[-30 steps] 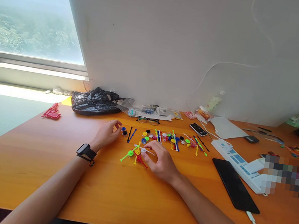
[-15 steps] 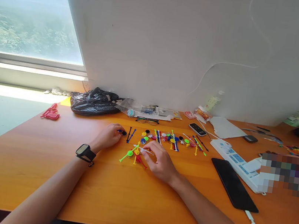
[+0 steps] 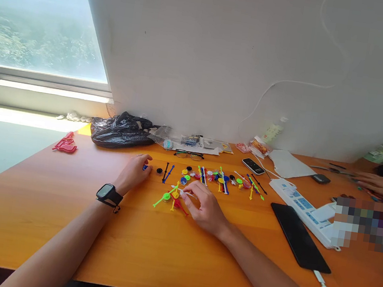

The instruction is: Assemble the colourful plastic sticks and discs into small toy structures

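My left hand (image 3: pixel 135 172), with a watch on its wrist, is closed over a small blue plastic piece (image 3: pixel 145 167) that shows at its fingertips. A black round base (image 3: pixel 159 171) stands on the table just right of those fingers. Beyond it lie a black arrow pointer (image 3: pixel 165 172) and a blue one (image 3: pixel 169 174). Thumb and fingers of my right hand (image 3: pixel 203 206) pinch a white arrow pointer (image 3: pixel 188 193). Beside that hand sit a green arrow spinner (image 3: pixel 166 197), a yellow one (image 3: pixel 175 195) and a red one (image 3: pixel 178 204), close together and partly overlapping.
Several coloured bases and pointers (image 3: pixel 222 179) lie behind my right hand. Glasses (image 3: pixel 189 154) and a black plastic bag (image 3: pixel 121 130) are at the back. To the right are a power strip (image 3: pixel 302 210), a phone (image 3: pixel 300 236) and another person's hand (image 3: pixel 382 186).
My left hand has drawn left with the blue piece, away from the black base, which stays on the table. My right hand is almost still. Another person's hand has appeared at the right.
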Tool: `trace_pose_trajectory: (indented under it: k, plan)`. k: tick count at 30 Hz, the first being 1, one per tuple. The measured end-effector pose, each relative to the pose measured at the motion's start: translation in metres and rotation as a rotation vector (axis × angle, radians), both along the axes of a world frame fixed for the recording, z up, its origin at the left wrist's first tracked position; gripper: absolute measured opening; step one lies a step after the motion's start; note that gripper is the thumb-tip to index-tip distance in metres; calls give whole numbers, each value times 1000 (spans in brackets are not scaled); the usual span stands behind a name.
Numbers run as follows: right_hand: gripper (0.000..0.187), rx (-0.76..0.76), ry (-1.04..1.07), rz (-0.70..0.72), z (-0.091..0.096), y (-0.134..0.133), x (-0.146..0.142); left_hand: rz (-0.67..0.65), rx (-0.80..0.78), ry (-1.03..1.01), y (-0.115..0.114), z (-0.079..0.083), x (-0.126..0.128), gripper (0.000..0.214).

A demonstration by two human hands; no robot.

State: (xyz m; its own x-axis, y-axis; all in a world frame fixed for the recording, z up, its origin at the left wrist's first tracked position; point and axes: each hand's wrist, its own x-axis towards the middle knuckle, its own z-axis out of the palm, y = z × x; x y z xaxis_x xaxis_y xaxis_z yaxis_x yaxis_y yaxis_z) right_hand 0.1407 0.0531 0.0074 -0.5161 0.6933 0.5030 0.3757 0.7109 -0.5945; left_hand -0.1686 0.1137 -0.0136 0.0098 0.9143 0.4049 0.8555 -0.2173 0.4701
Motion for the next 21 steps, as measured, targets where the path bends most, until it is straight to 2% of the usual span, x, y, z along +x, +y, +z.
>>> trace_pose_trajectory:
  k: [4, 7, 12, 15, 17, 21]
  plan:
    - [8, -2, -5, 1, 0, 0, 0, 27, 73, -138, 0, 3, 8, 26]
    - [8, 3, -7, -4, 1, 0, 0, -1, 117, -148, -4, 5, 19, 30]
    - [9, 4, -3, -38, 2, -1, -1, -140, 43, -79, -16, 6, 42, 28]
    - [10, -6, -3, -61, -2, 0, -2, -217, 39, 74, -21, 8, 53, 27]
    - [11, -35, 1, -73, -5, 0, -3, -222, 45, 165, -22, 9, 57, 20]
    - [19, -102, 15, -46, -10, -1, -4, -208, 45, 236, -21, 8, 60, 29]
